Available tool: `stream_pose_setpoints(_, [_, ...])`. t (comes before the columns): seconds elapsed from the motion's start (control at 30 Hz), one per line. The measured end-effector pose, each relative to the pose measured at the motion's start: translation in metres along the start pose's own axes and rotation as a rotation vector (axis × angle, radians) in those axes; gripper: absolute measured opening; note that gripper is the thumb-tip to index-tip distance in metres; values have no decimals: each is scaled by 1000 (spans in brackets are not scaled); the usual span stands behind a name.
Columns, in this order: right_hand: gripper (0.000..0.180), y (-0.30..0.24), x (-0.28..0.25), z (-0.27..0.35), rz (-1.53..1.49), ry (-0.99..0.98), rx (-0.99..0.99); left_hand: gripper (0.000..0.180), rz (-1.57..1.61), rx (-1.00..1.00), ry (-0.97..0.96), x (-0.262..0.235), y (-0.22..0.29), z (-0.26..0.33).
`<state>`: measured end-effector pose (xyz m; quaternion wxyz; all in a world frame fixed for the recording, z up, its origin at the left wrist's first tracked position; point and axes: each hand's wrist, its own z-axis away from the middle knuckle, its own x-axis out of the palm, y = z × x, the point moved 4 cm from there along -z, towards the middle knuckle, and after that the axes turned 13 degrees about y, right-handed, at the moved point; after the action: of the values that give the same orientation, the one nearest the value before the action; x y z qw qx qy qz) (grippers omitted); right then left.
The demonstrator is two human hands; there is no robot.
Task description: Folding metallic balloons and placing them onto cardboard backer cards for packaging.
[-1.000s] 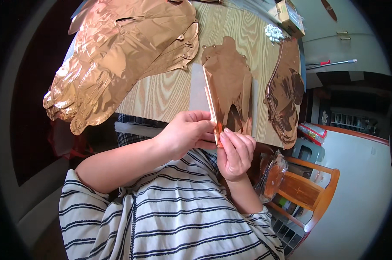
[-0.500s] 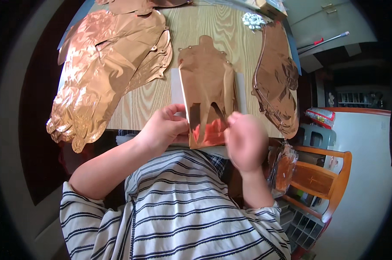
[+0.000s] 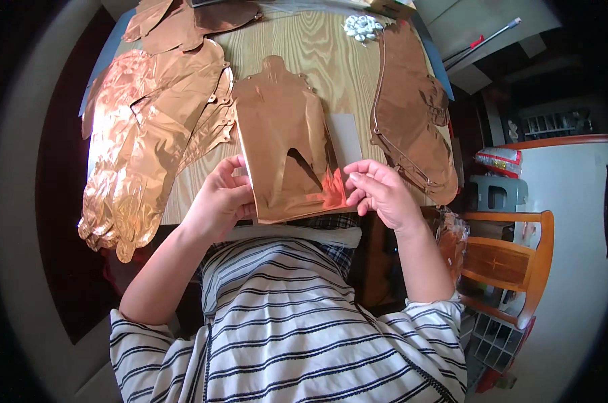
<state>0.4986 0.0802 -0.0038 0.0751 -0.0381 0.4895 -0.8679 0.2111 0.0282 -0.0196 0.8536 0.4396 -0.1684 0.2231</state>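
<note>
A copper-coloured foil balloon (image 3: 273, 114), flat and folded round a thin board, lies at the table's near edge with its lower end overhanging. The board's pale edge shows along the left side. My left hand (image 3: 226, 191) grips the lower left edge, thumb on the near face and some fingers hidden behind. Beside the lower right corner is my right hand (image 3: 381, 191), its fingers bent and apart; whether the fingertips touch the foil I cannot tell. The foil there mirrors something orange-red.
Crinkled flat foil balloons (image 3: 139, 134) cover the table's left side, with more foil (image 3: 176, 27) behind. Another copper balloon (image 3: 408, 107) lies at the right, below a small white heap (image 3: 363, 28). A white sheet (image 3: 347, 138) sits under the board. A wooden chair (image 3: 498, 262) stands right.
The balloon on its board has shifted left in view and turned slightly, with my left hand still on it. My right hand, blurred before, has settled beside the lower right corner.
</note>
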Motion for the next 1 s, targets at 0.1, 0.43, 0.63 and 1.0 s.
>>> stream_pose_setpoints(0.1, [36, 2, 4, -1, 13, -49, 43, 46, 67, 12, -7, -1, -1, -5])
stream_pose_setpoints(0.43, [22, -2, 9, -4, -38, -118, 133, 49, -126, 25, 57, -4, 8, -3])
stream_pose_setpoints(0.63, [25, -15, 14, -10, 111, -21, 65, 51, -243, 170, 226, 10, 12, 0])
stream_pose_setpoints(1.0, [28, -12, 12, -27, 422, 116, -273, 19, -557, 160, 228, 7, 32, -19])
